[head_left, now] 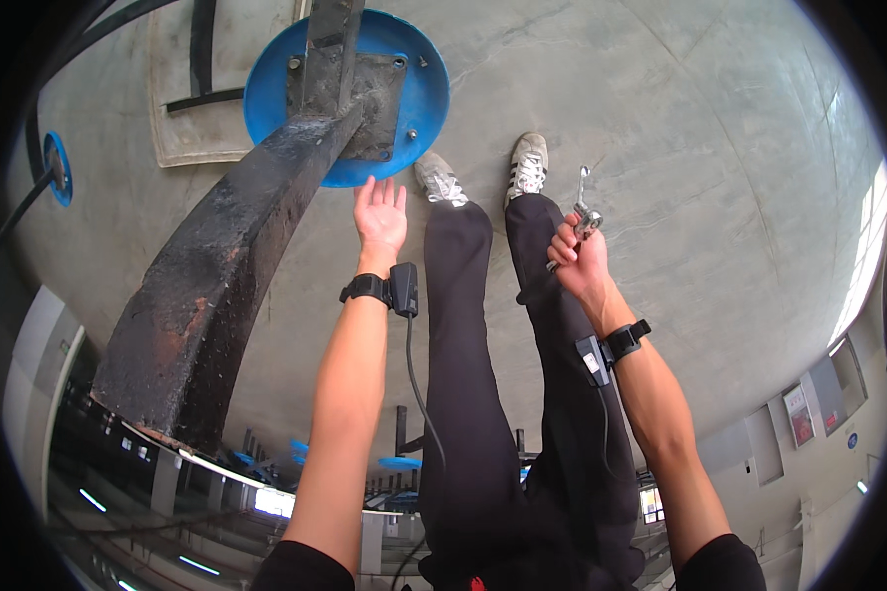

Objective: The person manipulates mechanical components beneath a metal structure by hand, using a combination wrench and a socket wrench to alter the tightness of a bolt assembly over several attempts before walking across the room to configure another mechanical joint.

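My left hand (pixel 380 219) is palm up with its fingers stretched out, at the near rim of a blue round disc (pixel 266 89). It holds nothing; I cannot tell whether the fingertips touch the rim. A dark metal plate (pixel 376 126) lies on the disc, with bolts near its corners. Joined to that plate is a thick black metal beam (pixel 207 246), scuffed and rust-marked. Over at the right, my right hand (pixel 583 264) is closed around a silver ratchet wrench (pixel 588 217). A slim metal piece with a rounded end sticks out beyond its head; the fingers hide most of the handle.
The beam rises close along the left side of my left arm. My shoes (pixel 528 165) stand on the grey concrete floor (pixel 700 227) just right of the disc. A smaller blue disc (pixel 58 167) is at the far left. A cable (pixel 416 369) hangs from my left wrist device.
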Tool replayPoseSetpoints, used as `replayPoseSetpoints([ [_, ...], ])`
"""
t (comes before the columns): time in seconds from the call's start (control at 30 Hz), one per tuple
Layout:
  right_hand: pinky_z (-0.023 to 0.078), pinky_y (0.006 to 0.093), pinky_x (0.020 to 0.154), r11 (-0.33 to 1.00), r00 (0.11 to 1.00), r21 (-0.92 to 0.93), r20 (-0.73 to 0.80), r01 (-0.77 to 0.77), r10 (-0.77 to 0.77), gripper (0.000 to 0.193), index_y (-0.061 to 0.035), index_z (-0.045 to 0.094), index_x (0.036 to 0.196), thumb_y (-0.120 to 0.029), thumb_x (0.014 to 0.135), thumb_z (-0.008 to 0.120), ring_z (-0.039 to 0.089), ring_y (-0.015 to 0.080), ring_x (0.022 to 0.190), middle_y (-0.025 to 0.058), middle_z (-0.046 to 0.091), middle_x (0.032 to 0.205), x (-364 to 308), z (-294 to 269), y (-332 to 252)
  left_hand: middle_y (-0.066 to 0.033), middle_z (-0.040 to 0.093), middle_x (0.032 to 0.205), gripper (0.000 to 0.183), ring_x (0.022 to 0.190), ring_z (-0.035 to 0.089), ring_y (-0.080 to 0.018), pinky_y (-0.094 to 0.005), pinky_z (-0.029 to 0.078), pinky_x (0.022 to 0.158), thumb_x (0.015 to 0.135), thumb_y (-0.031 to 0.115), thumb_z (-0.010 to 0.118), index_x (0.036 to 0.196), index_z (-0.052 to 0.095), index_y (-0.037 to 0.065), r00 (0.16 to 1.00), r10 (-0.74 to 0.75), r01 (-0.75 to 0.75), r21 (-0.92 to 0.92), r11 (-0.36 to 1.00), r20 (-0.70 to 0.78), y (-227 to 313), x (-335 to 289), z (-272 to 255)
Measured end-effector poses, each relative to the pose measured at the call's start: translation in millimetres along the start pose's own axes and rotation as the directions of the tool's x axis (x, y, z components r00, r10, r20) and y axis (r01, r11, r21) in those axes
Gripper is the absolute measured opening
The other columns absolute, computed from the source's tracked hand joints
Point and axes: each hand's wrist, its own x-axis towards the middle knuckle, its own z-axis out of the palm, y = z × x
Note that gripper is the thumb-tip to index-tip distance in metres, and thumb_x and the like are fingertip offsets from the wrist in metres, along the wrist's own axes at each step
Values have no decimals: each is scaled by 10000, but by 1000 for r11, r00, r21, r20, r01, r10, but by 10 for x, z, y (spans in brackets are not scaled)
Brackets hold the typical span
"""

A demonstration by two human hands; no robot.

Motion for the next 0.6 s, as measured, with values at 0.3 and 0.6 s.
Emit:
replayPoseSetpoints([
  [0.3,243,247,402,894,979,-447,-194,-35,-59,156,-127,441,833,-197,932,344,318,123,412,31,415,560,-33,-178,25,-49,457,1331,619,1233,403,-254,-437,278,1060,802,414,641,1308,438,120,992,76,-56,-184,981,104,89,-63,443],
  [0.6,280,238,395,849,980,-527,-188,-42,-68,194,-113,425,811,-217,947,334,365,112,426,36,437,572,-30,-123,31,-36,434,1376,655,1271,383,-263,-429,270,1071,811,453,644,1333,414,131,995,62,-67,-59,996,-76,120,-53,483],
])
